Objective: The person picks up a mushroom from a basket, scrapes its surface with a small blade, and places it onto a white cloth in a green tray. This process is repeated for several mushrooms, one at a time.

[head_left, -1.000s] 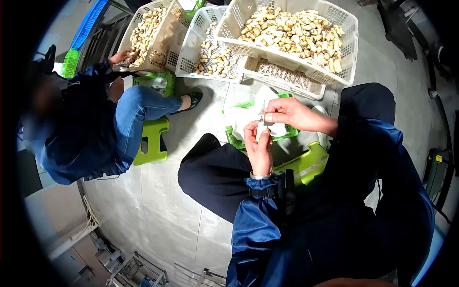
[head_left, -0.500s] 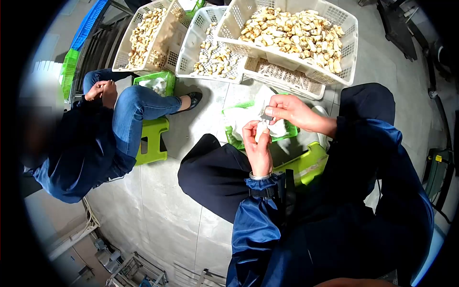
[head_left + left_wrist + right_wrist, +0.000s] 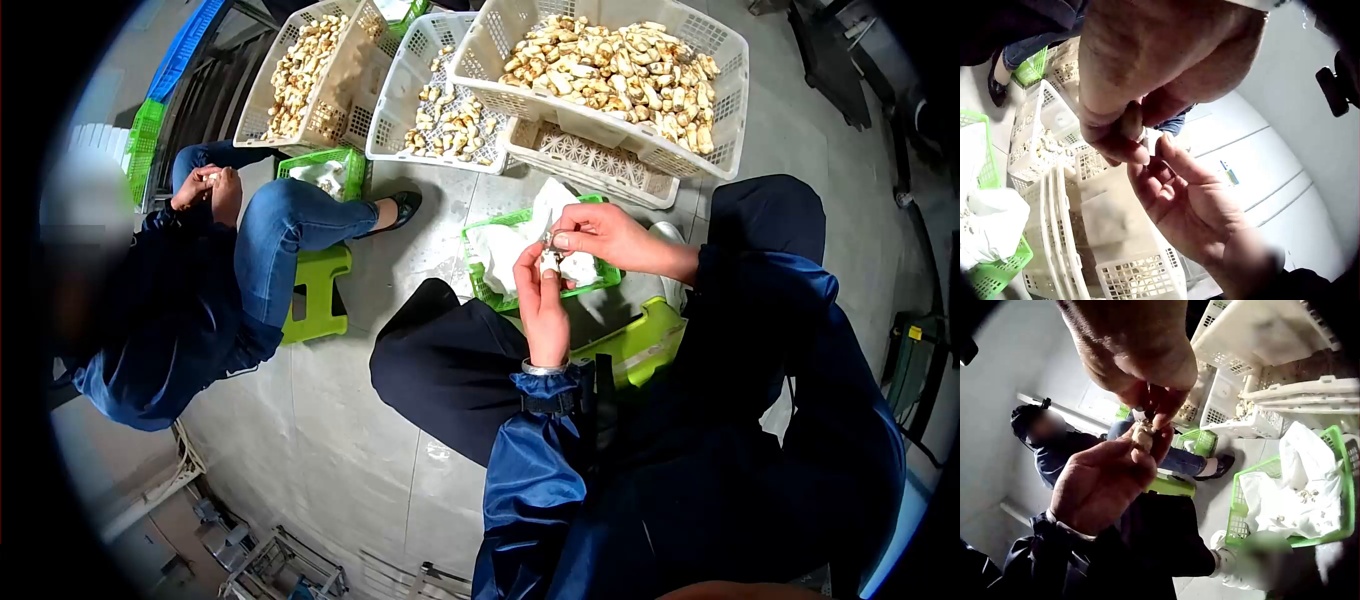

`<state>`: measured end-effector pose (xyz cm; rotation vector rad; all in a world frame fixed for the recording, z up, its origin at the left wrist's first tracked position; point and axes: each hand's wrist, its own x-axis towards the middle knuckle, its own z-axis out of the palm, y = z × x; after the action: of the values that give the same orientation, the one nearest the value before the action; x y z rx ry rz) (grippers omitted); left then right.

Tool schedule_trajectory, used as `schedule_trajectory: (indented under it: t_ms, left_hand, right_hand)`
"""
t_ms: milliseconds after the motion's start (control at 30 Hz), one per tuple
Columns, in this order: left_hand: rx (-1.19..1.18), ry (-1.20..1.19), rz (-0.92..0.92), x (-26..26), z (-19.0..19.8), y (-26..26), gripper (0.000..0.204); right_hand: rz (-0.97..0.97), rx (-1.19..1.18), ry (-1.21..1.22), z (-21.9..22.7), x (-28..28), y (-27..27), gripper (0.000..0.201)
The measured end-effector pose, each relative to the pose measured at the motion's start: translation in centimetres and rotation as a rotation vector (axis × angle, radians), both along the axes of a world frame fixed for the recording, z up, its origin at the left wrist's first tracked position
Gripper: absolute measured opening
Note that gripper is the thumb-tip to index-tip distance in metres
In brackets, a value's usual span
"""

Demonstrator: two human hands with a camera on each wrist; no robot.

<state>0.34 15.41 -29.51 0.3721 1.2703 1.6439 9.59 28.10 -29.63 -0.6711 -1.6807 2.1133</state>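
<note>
Above the wearer's dark-trousered lap, two bare hands meet over a green plastic basket lined with white cloth point(image 3: 500, 290). Left hand point(image 3: 540, 300), palm turned inward, has its grip closed round one small pale mushroom piece point(image 3: 549, 261), pinched between thumb and fingertips; the right-wrist view shows this piece point(image 3: 1142, 435) at the fingertips. Right hand point(image 3: 600, 238) has its grip pinched narrow on a small grey blade-like tool point(image 3: 548, 240) whose tip touches the top of the piece; its exact form is too small to tell. Behind the hands on the grey tiled floor point(image 3: 330, 420) stand four white perforated plastic crates: one large crate heaped with pale mushroom pieces point(image 3: 735, 70) resting on a second, seemingly bare one point(image 3: 590, 160), a third part-filled point(image 3: 400, 110), and a fourth tilted and filled point(image 3: 262, 105). To the left sits a second person in blue jeans point(image 3: 290, 220) on one of two green plastic stools point(image 3: 318, 290); the other stool point(image 3: 640, 345) lies beneath the wearer.
</note>
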Motion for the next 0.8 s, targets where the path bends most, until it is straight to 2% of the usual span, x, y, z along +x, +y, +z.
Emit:
schedule_trajectory:
  t_ms: [167,233,267,300,400,467,500,567,600,667,767,800]
  left_hand:
    - [-0.030,0.106,-0.003,0.0,-0.5,-0.2,0.034]
    - [-0.068,0.177,-0.013,0.1,-0.3,-0.1,0.035]
    - [-0.056,0.179,-0.002,0.1,-0.2,0.0,0.036]
    - [-0.056,0.179,-0.002,0.1,-0.1,0.0,0.036]
    - [-0.024,0.136,0.033,0.2,-0.4,0.0,0.036]
    - [-0.039,0.153,0.037,0.1,-0.6,0.0,0.037]
    - [-0.053,0.170,0.041,0.1,-0.7,-0.1,0.038]
    - [-0.054,0.179,0.023,0.2,-0.8,-0.2,0.040]
    - [-0.041,0.206,0.035,0.4,-0.9,-0.2,0.042]
    - [-0.032,0.168,0.051,0.5,-0.2,-0.1,0.049]
    - [-0.018,0.253,0.071,0.3,-0.7,-0.1,0.051]
    - [-0.022,0.323,0.085,0.3,-0.9,-0.2,0.053]
  right_hand:
    - [0.003,0.198,-0.052,0.9,-0.1,-0.4,0.013]
    - [0.010,0.263,-0.145,1.3,-0.1,-0.2,0.015]
    - [-0.036,0.097,-0.051,0.3,-0.3,-0.4,0.018]
    - [-0.045,0.003,-0.061,0.0,-0.2,-0.2,0.019]
    - [-0.048,-0.054,-0.021,0.0,-0.4,-0.1,0.019]
    - [-0.010,0.125,-0.040,0.3,-0.2,-0.6,0.018]
    - [-0.007,0.492,-0.071,0.3,0.0,-0.6,0.017]
    - [0.041,0.281,-0.220,1.1,0.1,-0.5,0.013]
    - [0.038,0.281,-0.220,0.6,0.0,-0.4,0.013]
    - [-0.066,-0.049,-0.029,-0.3,-0.4,0.0,0.018]
    - [-0.032,-0.020,-0.023,0.0,-0.4,-0.5,0.019]
    - [-0.020,0.128,-0.052,0.4,-0.4,-0.7,0.018]
